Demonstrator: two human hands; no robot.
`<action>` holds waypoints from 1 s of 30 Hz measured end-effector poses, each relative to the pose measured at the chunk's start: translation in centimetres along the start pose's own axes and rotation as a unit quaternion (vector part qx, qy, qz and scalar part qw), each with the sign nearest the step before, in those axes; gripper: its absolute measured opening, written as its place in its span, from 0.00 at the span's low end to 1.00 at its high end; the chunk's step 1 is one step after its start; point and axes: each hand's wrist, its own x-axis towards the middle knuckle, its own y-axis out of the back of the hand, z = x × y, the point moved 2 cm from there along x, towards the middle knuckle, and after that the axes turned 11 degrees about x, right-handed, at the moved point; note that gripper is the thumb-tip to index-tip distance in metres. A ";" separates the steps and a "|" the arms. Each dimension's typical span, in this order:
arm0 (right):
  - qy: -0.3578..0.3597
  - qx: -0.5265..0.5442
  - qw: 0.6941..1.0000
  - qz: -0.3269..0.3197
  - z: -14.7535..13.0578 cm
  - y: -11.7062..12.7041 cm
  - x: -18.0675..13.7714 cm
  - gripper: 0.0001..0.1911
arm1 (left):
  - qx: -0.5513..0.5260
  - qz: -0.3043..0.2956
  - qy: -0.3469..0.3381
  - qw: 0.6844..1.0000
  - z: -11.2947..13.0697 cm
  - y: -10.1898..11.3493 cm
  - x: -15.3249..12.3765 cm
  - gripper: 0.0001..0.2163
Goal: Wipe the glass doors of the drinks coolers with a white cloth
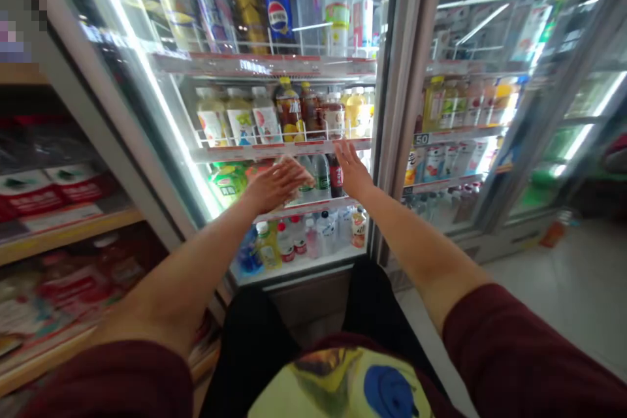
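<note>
Both my arms reach into an open drinks fridge (274, 65). My left hand (277, 184) is stretched flat, fingers together, in front of the third shelf (304, 208), with a pale bottle cap or label just behind its fingertips; I cannot tell whether it holds it. My right hand (350, 170) is open with fingers spread, next to a small red-labelled dark bottle (336, 176) and clear bottles (321, 176) on that shelf. The shelf above (284, 147) carries tea and juice bottles.
The open glass door (122, 91) swings out at the left. Wooden shelves with red packets (53, 192) stand further left. A metal frame post (406, 78) divides this fridge from closed glass-door fridges (490, 111) at the right. Grey floor (563, 300) lies lower right.
</note>
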 end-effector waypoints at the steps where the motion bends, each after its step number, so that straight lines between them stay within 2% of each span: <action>1: 0.000 -0.006 1.000 -0.004 -0.1 0.0 -0.1 0.50 | 0.000 -0.009 -0.023 1.000 0.1 -0.4 -0.5 0.22; 3: 0.000 -0.016 1.000 -0.013 -0.2 0.0 -0.2 0.49 | 0.024 0.022 0.016 0.999 -0.8 -0.4 -1.0 0.21; 6: -0.009 -0.018 1.000 -0.022 -0.4 0.0 -0.4 0.48 | 0.055 0.114 0.158 0.979 -3.3 0.8 -0.8 0.25; 8: -0.023 0.001 0.999 -0.025 -0.5 0.2 -0.4 0.49 | 0.053 0.150 0.236 0.959 -4.2 1.8 -0.4 0.25; 10: -0.037 0.047 0.998 -0.019 -0.9 0.6 -0.3 0.48 | 0.014 0.157 0.275 0.949 -3.9 2.3 0.1 0.24; 12: -0.056 0.135 0.989 0.000 -1.8 1.1 0.0 0.42 | -0.057 0.168 0.301 0.937 -2.7 2.5 0.8 0.23; 14: -0.088 0.295 0.951 0.020 -3.2 1.2 0.3 0.34 | -0.127 0.192 0.327 0.916 -0.7 2.4 1.9 0.25; 17: -0.111 0.518 0.848 0.018 -6.5 0.3 0.6 0.30 | -0.185 0.223 0.316 0.903 2.8 2.0 4.3 0.26; 19: -0.105 0.601 0.793 0.012 -8.5 -0.6 0.9 0.31 | -0.215 0.238 0.291 0.901 4.9 1.8 5.7 0.22; 20: -0.106 0.615 0.781 0.014 -9.2 -1.0 1.0 0.31 | -0.224 0.242 0.281 0.901 5.5 1.8 6.1 0.20; 21: -0.111 0.613 0.782 0.025 -9.6 -1.1 1.3 0.30 | -0.227 0.244 0.274 0.902 6.0 2.0 6.2 0.18; 22: -0.119 0.589 0.798 0.043 -9.7 -0.8 1.7 0.28 | -0.222 0.241 0.267 0.906 6.1 2.2 6.0 0.18; 25: -0.115 0.460 0.873 0.116 -8.3 1.6 3.7 0.19 | -0.142 0.200 0.242 0.939 5.1 2.7 3.4 0.25; 26: -0.085 0.403 0.899 0.146 -7.6 2.8 4.5 0.18 | -0.099 0.176 0.230 0.952 4.4 2.7 2.0 0.27; 28: 0.002 0.261 0.945 0.199 -6.2 4.6 5.7 0.22 | -0.019 0.121 0.219 0.968 3.0 2.1 -0.9 0.28; 30: 0.072 0.106 0.968 0.216 -5.4 4.5 5.9 0.28 | 0.029 0.068 0.226 0.971 1.7 0.7 -3.6 0.28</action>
